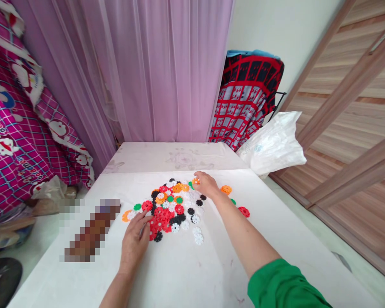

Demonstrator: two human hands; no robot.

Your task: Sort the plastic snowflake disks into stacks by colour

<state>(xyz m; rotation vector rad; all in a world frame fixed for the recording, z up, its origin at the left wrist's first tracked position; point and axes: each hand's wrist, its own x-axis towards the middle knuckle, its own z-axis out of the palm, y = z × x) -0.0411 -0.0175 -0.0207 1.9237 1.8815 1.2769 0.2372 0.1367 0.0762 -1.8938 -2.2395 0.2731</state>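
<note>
A loose pile of small notched plastic snowflake discs [163, 217] in red, white, black, orange and green lies on the white-covered table. My left hand [136, 233] rests at the pile's left edge, fingers stretched toward the red discs and touching them; nothing shows in its grip. My right hand [208, 185] reaches across to the far side of the pile. Its fingers close on an orange disc [196, 181], partly hidden by them. A green disc [191, 185] is beside those fingertips. Separate from the pile, right of my right wrist, are an orange disc [226, 189] and a red disc [244, 211].
A blurred-out, reddish-brown patch [94, 231] is on the table's left. Beyond the table [186, 273] hangs a purple curtain [167, 68]. A white bag [272, 145] stands at the far right corner, near wooden cabinet doors [349, 107]. Patterned cloth [22, 115] hangs at left.
</note>
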